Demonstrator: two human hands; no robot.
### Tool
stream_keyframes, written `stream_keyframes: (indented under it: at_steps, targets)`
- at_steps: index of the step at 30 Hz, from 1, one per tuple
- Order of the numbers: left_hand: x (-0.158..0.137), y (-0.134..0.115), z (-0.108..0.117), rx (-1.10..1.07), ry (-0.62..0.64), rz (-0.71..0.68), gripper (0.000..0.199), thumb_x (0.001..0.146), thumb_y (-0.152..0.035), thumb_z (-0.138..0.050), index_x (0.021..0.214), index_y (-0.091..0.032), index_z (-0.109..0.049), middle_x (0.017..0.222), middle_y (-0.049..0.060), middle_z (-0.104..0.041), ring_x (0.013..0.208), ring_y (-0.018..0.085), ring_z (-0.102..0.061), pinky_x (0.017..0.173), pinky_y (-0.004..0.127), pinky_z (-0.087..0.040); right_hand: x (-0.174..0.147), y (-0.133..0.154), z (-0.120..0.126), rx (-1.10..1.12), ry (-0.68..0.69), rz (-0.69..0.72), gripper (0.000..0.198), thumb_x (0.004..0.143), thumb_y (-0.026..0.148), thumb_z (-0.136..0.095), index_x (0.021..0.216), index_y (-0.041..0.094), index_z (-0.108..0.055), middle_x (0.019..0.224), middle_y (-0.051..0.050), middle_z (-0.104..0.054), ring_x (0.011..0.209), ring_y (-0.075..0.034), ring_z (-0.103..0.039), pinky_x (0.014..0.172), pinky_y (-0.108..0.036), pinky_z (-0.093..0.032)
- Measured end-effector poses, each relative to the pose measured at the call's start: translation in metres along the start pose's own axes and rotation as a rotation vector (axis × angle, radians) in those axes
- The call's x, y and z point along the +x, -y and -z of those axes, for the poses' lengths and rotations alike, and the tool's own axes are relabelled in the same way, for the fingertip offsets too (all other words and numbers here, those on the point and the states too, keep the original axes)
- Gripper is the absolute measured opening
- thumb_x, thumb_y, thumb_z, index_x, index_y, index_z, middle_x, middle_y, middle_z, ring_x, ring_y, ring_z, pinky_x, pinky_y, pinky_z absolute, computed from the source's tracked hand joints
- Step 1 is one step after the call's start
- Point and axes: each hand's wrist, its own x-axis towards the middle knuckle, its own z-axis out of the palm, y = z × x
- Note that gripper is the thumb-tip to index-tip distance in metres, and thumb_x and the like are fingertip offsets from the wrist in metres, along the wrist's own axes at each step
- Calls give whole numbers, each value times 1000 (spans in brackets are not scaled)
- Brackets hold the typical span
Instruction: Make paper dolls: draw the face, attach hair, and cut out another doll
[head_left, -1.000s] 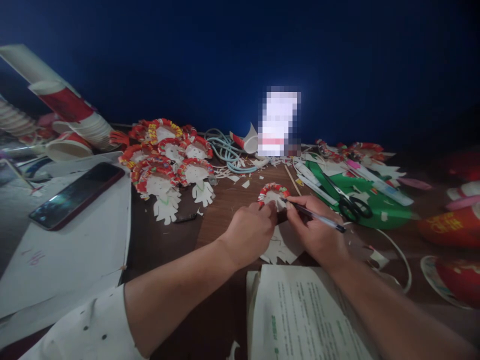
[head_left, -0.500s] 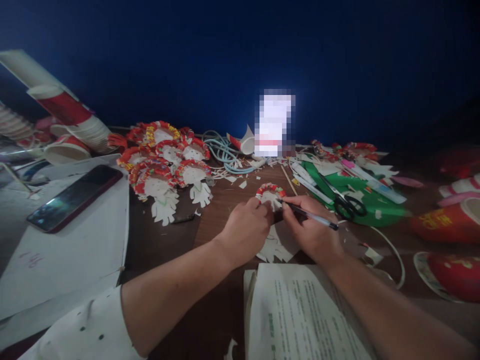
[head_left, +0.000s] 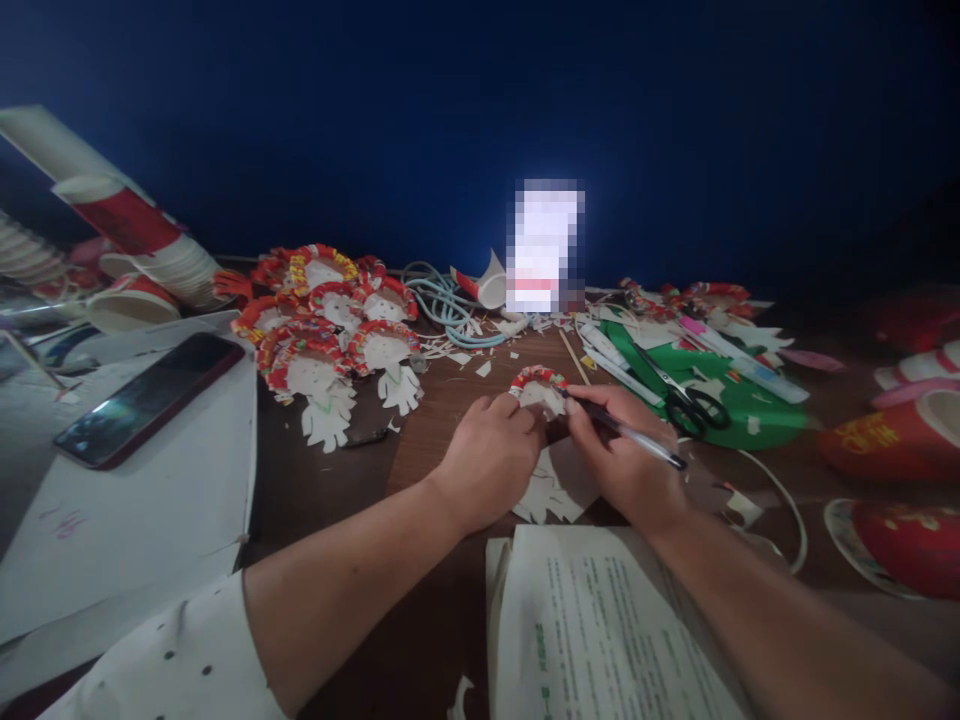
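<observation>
A pen [head_left: 637, 441] with a clear barrel and dark cap end lies pinched in my right hand [head_left: 626, 455]. Its tip meets the edge of a small white paper craft [head_left: 541, 395] with a red, patterned curved rim. My left hand [head_left: 491, 455] has its fingers curled on the left side of that paper craft, gripping it against the table. Below both hands rests a white paper cutout [head_left: 551, 490] with finger-like ends, partly hidden by them. Similar red-rimmed paper crafts [head_left: 386, 345] are heaped to the left.
Scissors [head_left: 697, 405] lie on green sheet material [head_left: 765, 425] at the right. A phone [head_left: 150, 398] rests on white board at the left, near stacked paper cups [head_left: 142, 225]. An open book [head_left: 600, 620] sits in front. A lit, blurred screen [head_left: 544, 245] stands behind a coiled cable [head_left: 450, 310].
The pen has tilted a little, its back end lower and farther right, and its tip has shifted slightly along the paper craft. My left hand stays in place. The whole view has shifted slightly.
</observation>
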Motion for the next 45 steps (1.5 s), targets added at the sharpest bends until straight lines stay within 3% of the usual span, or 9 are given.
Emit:
stream_keyframes:
  at_steps: [4,7,9,13,18,22,34,45]
  targets:
    - [0,7,-3,-135,-281,144,33,93,-13,-40,116,-16,-63,120,10,-65,107,21,-56,96,40,-47,2,1,4,12,-80,-36,25,94,35,-56,112,22,-66,106,-8,-73,97,-22,-70,86,-34,-55]
    - [4,15,-11,-146,-391,343,36,89,-9,-41,120,-12,-59,118,14,-64,110,24,-56,100,43,-46,4,-2,3,41,-98,-36,28,97,33,-51,119,21,-63,115,-9,-71,103,-22,-69,92,-36,-54]
    - [6,19,-17,-136,-372,396,36,90,-11,-41,123,-12,-56,113,14,-66,105,25,-59,97,44,-47,5,-6,1,64,-84,-44,31,98,33,-47,124,22,-61,120,-9,-70,107,-23,-67,94,-38,-53]
    - [9,22,-23,-146,-303,360,33,94,-17,-40,123,-11,-55,112,13,-68,102,24,-62,97,43,-46,5,-10,-2,21,-28,-115,36,99,36,-44,129,23,-58,118,-9,-71,107,-25,-67,91,-41,-54]
    - [9,21,-24,-207,-260,361,34,97,-27,-42,125,-12,-54,114,13,-68,112,26,-60,101,45,-44,7,-12,-3,-102,64,-175,38,95,45,-50,121,21,-63,104,-10,-75,93,-29,-71,73,-39,-55]
    - [9,21,-27,-264,-288,344,32,95,-26,-46,123,-13,-55,117,13,-68,111,26,-61,101,45,-45,7,-15,-3,-71,128,-189,41,94,46,-50,124,21,-62,100,-9,-76,85,-28,-73,69,-38,-54]
    - [9,19,-24,-513,-379,404,40,88,-16,-50,128,-15,-49,116,12,-66,105,19,-64,97,39,-51,5,-18,-6,63,67,-162,40,94,42,-51,129,24,-60,107,-7,-74,90,-23,-72,80,-36,-55]
    - [8,19,-29,-495,-393,421,41,85,-13,-52,126,-15,-50,113,12,-66,106,21,-63,95,37,-51,8,-15,-6,123,78,-188,41,94,41,-51,130,23,-60,116,-9,-72,102,-27,-69,88,-43,-54]
